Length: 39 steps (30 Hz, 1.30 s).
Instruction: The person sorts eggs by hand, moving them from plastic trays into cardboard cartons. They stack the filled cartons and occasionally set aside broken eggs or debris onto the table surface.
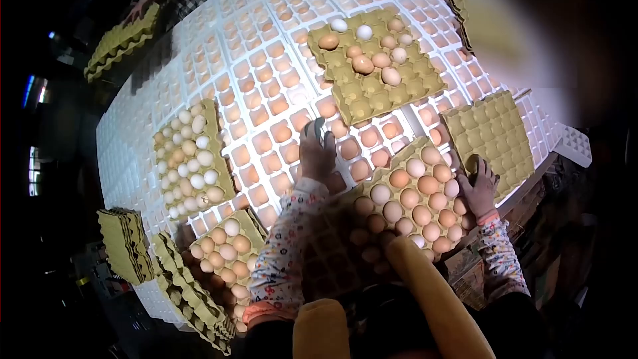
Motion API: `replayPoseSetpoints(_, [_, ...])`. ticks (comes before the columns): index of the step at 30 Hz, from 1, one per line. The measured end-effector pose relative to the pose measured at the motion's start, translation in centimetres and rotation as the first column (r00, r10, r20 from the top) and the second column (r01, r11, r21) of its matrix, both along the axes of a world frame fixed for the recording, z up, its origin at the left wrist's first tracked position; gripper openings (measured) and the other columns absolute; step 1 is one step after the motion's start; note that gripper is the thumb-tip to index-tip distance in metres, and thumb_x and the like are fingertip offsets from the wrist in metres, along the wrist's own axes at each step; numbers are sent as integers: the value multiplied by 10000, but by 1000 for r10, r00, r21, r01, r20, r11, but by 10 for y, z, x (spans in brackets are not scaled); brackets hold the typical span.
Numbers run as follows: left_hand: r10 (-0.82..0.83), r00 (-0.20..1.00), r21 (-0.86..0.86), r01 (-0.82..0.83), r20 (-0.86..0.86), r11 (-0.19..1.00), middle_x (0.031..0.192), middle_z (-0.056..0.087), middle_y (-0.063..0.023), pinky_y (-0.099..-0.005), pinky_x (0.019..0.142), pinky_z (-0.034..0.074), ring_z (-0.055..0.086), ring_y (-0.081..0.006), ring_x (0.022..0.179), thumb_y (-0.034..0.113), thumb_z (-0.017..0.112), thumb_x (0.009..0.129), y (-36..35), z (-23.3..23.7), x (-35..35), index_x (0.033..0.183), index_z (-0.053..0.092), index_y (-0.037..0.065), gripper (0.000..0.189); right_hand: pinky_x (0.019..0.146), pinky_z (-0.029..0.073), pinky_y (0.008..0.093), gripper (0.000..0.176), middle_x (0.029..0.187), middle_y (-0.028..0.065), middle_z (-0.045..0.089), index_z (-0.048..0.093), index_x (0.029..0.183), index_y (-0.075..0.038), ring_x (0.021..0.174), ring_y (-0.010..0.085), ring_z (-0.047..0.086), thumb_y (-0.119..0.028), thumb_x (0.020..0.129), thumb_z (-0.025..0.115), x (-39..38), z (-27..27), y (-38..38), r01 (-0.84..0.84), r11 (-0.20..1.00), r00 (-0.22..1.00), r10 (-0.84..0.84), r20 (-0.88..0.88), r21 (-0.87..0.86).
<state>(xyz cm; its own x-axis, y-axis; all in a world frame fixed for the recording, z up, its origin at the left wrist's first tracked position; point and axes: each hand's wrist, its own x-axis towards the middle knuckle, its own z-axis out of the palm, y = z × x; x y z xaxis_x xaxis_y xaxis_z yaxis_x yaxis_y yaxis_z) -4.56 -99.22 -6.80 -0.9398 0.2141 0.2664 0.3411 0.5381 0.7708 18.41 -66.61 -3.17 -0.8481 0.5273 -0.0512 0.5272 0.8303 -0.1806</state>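
Note:
Rows of eggs sit in white plastic trays (266,73) across the lit table. My left hand (318,151) reaches over these trays near the middle, fingers slightly apart, nothing visible in them. At the right, my right hand (480,189) has its fingers spread beside a cardboard tray full of brown and pale eggs (409,198). Its fingers also lie near the lower left edge of an empty cardboard tray (495,136). Beyond my left hand, a partly filled cardboard tray (372,98) rests on the white trays.
Another cardboard tray of pale eggs (188,159) lies at the left, with one of brown eggs (222,252) below it. Stacked cardboard trays (125,246) stand at the left edge. At the upper left, another person's hand (141,5) touches cardboard trays (123,43).

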Motion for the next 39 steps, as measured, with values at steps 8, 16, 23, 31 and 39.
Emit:
replayPoseSetpoints(8, [-55, 996, -227, 38, -67, 973, 1157, 533, -234, -495, 917, 403, 488, -418, 1075, 241, 646, 822, 15, 44, 141, 1192, 534, -18, 465, 889, 450, 461, 732, 973, 239, 627, 396, 1308, -10, 1049, 405, 530, -231, 699, 739, -3, 40, 22, -45, 999, 998, 45, -41, -3])
replayPoseSetpoints(16, [109, 989, -452, -51, 103, 891, 1118, 564, -166, -486, 968, 344, 480, -370, 1087, 323, 647, 808, 19, 22, 158, 1127, 573, 21, 446, 927, 407, 448, 682, 1194, 143, 520, 463, 1275, -40, 1098, 369, 479, -63, 640, 712, -40, 149, 173, -368, 790, 718, 577, -390, 490])
replayPoseSetpoints(23, [115, 985, -447, -45, 132, 894, 1178, 549, -172, -496, 1003, 322, 469, -382, 1121, 275, 653, 790, 24, 27, 157, 1175, 569, 41, 459, 1068, 321, 445, 807, 1382, 139, 456, 286, 1460, -164, 1280, 367, 396, -139, 751, 669, -243, 93, 353, -445, 863, 880, 370, 299, 241])
replayPoseSetpoints(31, [220, 965, -495, -122, 145, 860, 1143, 563, -149, -455, 978, 347, 487, -359, 1087, 329, 659, 802, 37, 43, 153, 1102, 600, 37, 422, 950, 420, 456, 756, 1165, 130, 612, 452, 1370, -162, 1102, 386, 527, -211, 688, 774, -268, -20, 365, -317, 922, 900, 366, -235, 224])
replayPoseSetpoints(39, [382, 856, -440, -509, -348, 740, 1253, 456, -198, -535, 1043, 306, 435, -383, 1178, 337, 732, 739, 11, 106, 222, 1286, 474, 47, 670, 1007, 401, 417, 739, 1373, 210, 486, 373, 1438, -76, 1230, 371, 485, -94, 765, 677, -174, 37, 315, -474, 854, 824, 516, -234, 215])
